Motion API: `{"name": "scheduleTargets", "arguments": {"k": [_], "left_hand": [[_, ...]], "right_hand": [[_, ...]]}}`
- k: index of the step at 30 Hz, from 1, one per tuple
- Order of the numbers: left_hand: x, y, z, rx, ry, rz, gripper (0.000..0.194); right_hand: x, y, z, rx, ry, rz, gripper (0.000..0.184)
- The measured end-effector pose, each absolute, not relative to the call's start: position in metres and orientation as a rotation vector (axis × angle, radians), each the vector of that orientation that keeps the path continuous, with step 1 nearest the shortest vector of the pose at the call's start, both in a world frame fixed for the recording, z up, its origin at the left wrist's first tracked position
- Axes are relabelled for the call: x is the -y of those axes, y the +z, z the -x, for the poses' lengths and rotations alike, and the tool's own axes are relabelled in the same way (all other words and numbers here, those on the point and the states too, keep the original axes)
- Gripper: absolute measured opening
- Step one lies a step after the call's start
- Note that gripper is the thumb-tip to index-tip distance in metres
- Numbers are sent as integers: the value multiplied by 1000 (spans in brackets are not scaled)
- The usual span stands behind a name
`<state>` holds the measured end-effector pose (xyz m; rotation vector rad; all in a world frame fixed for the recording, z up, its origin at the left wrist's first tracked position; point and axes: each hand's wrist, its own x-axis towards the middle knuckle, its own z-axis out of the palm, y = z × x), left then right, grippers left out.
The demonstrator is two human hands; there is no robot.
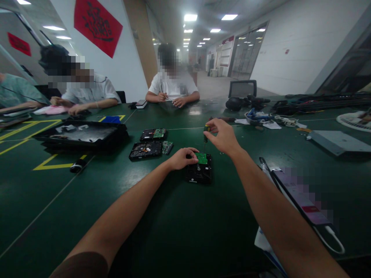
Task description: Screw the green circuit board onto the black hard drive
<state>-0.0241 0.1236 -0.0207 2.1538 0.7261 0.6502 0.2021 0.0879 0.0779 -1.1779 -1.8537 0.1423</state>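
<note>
A black hard drive lies on the green table in front of me, with a green circuit board on its far half. My left hand grips the drive's left side, fingers curled over the edge by the board. Above the board's far right corner, my right hand holds a screwdriver upright by its dark green and yellow handle. Its thin shaft points down at the drive; whether the tip touches a screw is too small to tell. Two more hard drives, a nearer one and a farther one, lie left, beside a loose circuit board.
Stacked black trays and a small black cylinder stand on the left. A phone-like device with a white cable lies by my right forearm. Farther right is a silver box. Other people sit across the table.
</note>
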Motion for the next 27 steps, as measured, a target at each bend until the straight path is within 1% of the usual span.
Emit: {"name": "scheduleTargets", "arguments": {"k": [5, 10, 13, 18, 22, 27], "left_hand": [[-124, -21, 24, -731, 650, -2152, 20], [-124, -21, 23, -743, 651, -2149, 19], [-123, -20, 23, -738, 648, -2147, 20], [-122, -18, 24, -735, 644, -2147, 21], [-122, -18, 24, -739, 639, -2155, 20], [-122, -18, 24, -737, 643, -2156, 19]], "right_hand": [[-88, 77, -201, 1817, 210, 1180, 30], [-88, 76, -201, 1882, 155, 1138, 24], [-89, 75, -200, 1885, 98, 1123, 26], [-89, 75, -200, 1823, 162, 1182, 24], [-89, 76, -201, 1860, 121, 1157, 20], [-89, 76, -200, 1829, 125, 1177, 21]]}}
